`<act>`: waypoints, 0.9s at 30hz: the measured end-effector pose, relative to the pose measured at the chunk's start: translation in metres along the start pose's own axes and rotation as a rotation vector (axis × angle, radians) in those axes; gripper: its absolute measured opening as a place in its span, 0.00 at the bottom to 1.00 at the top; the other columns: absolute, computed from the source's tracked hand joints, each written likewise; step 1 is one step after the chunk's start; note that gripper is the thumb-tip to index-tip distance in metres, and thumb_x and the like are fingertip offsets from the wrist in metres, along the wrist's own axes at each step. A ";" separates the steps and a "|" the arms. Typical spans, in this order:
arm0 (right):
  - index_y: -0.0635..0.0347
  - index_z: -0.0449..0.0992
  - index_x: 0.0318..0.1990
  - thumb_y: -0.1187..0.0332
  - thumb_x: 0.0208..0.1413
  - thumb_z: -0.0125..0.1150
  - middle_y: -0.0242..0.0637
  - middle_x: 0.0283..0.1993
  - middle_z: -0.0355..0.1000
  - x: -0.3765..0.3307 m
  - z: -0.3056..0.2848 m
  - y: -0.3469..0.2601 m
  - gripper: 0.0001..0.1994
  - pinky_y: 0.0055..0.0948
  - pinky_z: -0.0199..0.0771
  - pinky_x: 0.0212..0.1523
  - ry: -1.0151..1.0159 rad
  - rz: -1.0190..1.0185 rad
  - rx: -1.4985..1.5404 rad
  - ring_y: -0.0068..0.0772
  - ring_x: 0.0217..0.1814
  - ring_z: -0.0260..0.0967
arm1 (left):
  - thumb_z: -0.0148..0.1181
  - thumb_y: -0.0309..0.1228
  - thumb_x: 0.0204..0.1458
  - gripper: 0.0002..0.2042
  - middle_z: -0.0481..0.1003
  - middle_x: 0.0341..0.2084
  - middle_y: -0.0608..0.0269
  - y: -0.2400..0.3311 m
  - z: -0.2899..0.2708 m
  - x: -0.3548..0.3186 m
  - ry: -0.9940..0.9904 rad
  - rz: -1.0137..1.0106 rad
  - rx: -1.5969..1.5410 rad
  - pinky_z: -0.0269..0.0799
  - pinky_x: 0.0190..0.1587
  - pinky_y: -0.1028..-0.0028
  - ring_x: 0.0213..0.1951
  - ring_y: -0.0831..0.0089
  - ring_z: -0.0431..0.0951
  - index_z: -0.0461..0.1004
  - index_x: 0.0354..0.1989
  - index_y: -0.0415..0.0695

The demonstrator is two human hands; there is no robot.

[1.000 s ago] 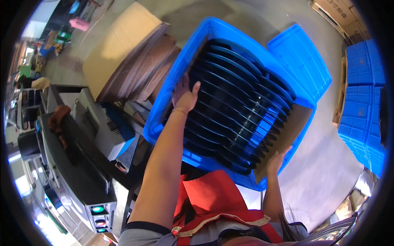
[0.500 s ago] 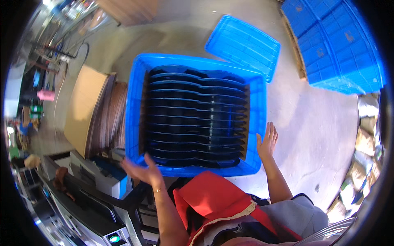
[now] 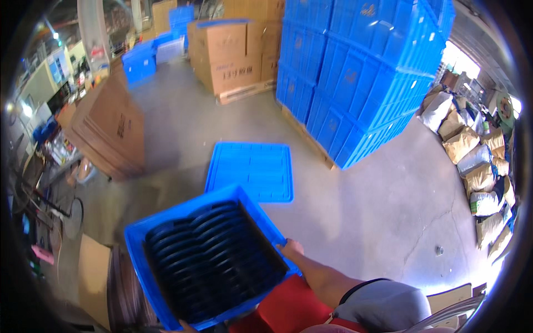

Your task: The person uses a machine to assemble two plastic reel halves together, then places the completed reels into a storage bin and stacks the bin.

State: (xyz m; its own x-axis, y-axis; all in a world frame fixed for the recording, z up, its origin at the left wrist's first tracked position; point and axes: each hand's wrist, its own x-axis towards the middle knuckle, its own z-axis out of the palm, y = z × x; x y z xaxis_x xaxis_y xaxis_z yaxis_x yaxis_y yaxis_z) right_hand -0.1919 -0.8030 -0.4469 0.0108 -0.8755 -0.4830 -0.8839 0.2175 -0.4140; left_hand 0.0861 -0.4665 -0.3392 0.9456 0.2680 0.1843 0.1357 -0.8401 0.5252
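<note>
A large blue plastic bin sits tilted across the lower left, holding two rows of round black discs stood on edge. My right hand is closed on the bin's right rim, its fingers hooked around the edge. Only a sliver of my left hand shows at the bottom of the view, its fingers against the bin's near rim; most of it is cut off. Just beyond the bin a flat blue lid lies on the floor.
Blue lidded bins stand stacked on a wooden pallet ahead to the right. Brown cartons rise behind. Folded cardboard leans at the left, with more cardboard sheets beside the bin. Filled sacks are heaped along the right side.
My view has lifted and swung, so the bin appears lower left and turned. My right hand has gone from open beside the bin to gripping its rim; my left hand has reached its near edge.
</note>
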 end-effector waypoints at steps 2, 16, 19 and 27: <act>0.55 0.74 0.51 0.45 0.49 0.59 0.53 0.50 0.72 0.001 0.009 0.015 0.28 0.48 0.70 0.52 0.027 0.008 -0.025 0.54 0.53 0.70 | 0.61 0.39 0.53 0.36 0.59 0.61 0.43 -0.019 0.000 0.033 0.077 0.441 0.227 0.63 0.60 0.57 0.61 0.50 0.63 0.50 0.67 0.41; 0.63 0.47 0.67 0.39 0.47 0.61 0.54 0.65 0.56 0.028 -0.048 0.084 0.49 0.50 0.58 0.62 0.131 0.006 -0.171 0.57 0.66 0.54 | 0.64 0.38 0.48 0.18 0.79 0.34 0.60 0.101 -0.038 0.084 -1.174 0.173 0.166 0.73 0.38 0.68 0.33 0.68 0.78 0.76 0.42 0.38; 0.63 0.51 0.66 0.47 0.51 0.62 0.53 0.61 0.61 -0.048 -0.053 0.117 0.42 0.47 0.58 0.62 0.421 0.183 0.309 0.54 0.64 0.57 | 0.60 0.38 0.52 0.13 0.76 0.28 0.66 0.193 -0.061 0.010 -1.185 -0.084 0.290 0.69 0.21 0.74 0.26 0.75 0.75 0.75 0.40 0.43; 0.64 0.47 0.67 0.56 0.56 0.61 0.52 0.60 0.58 -0.283 -0.047 -0.096 0.39 0.42 0.57 0.63 -0.162 0.185 1.570 0.48 0.62 0.57 | 0.57 0.48 0.51 0.16 0.75 0.26 0.65 0.283 -0.055 -0.042 -1.541 -0.202 0.428 0.55 0.12 0.83 0.20 0.73 0.74 0.71 0.37 0.48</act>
State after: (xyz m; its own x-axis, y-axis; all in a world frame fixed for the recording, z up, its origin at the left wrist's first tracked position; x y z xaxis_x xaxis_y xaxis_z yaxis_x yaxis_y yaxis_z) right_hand -0.1316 -0.5965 -0.2342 0.1011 -0.7568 -0.6458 0.4605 0.6110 -0.6439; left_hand 0.0684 -0.6894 -0.1522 0.2495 -0.0984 -0.9633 0.1077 -0.9858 0.1286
